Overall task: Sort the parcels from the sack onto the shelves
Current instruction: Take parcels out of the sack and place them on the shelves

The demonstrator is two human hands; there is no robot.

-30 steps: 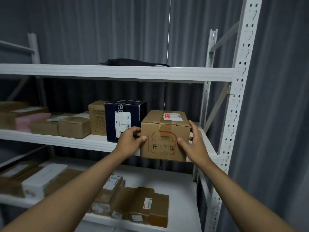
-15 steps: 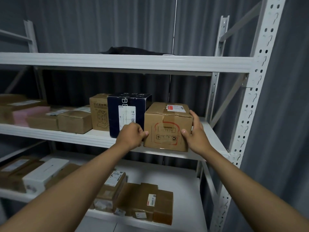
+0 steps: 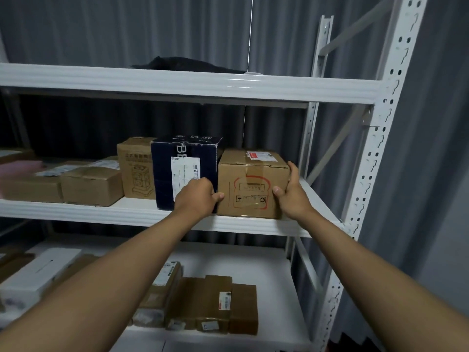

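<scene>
The box (image 3: pixel 252 182) sits on the middle shelf (image 3: pixel 253 226), its front face near the shelf's front edge, and it lies directly between the two hands. The left hand (image 3: pixel 196 198) is at its lower left corner, squeezed into the narrow gap beside the dark box (image 3: pixel 185 171); its fingers are curled round that corner, thumb on the front face. The right hand (image 3: pixel 291 191) clasps the right side, fingers running up the side face and thumb on the front. Both hands are equally near. The box's long axis seems to run back into the shelf, so any further push goes straight away from the person. It is plain brown cardboard, taped along the top seam, with a red bread-slice outline printed on the front and a red-and-white label on top.
</scene>
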